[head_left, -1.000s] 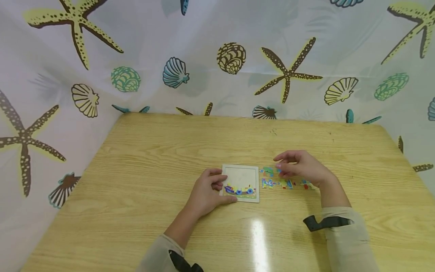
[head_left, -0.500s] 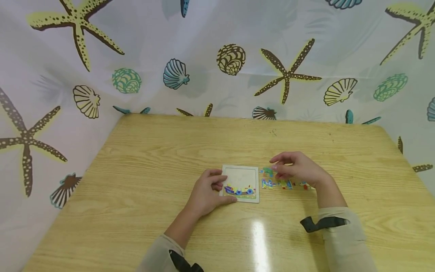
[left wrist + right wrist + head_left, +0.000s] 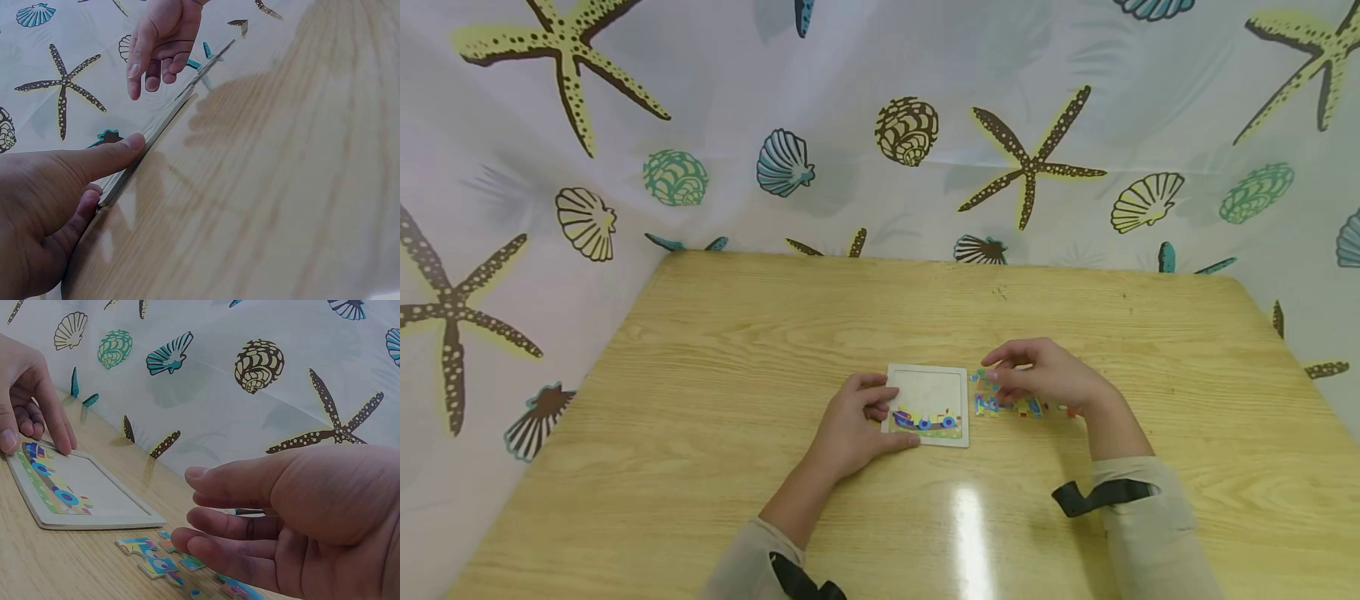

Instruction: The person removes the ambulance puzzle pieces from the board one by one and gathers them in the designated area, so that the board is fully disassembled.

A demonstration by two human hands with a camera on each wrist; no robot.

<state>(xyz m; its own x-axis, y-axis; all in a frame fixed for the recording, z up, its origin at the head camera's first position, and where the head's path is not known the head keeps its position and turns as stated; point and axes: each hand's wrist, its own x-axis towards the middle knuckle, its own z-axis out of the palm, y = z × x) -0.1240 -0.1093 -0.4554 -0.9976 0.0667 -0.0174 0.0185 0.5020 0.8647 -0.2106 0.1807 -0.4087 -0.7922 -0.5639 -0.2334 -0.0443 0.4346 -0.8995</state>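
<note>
Though the tray (image 3: 929,393) is square, its puzzle strip (image 3: 927,422) runs—sideways.

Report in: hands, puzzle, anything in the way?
Left hand gripping puzzle board; right hand appears empty, over loose pieces. Board's bottom strip filled, rest bare. Right hand partly hides the pieces.

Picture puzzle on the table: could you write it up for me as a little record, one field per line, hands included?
Surface: wood-grain table
Puzzle tray: square, pale, lying on the table
Fitted pieces: along the tray's near side, showing blue wheels; the rest is bare
Loose pieces: on the table, right of the tray, partly hidden
Left hand: holds the tray's left side, thumb on the near edge
Right hand: above the loose pieces, no piece visible between its fingertips
Backdrop: white cloth, shells and starfish
</note>
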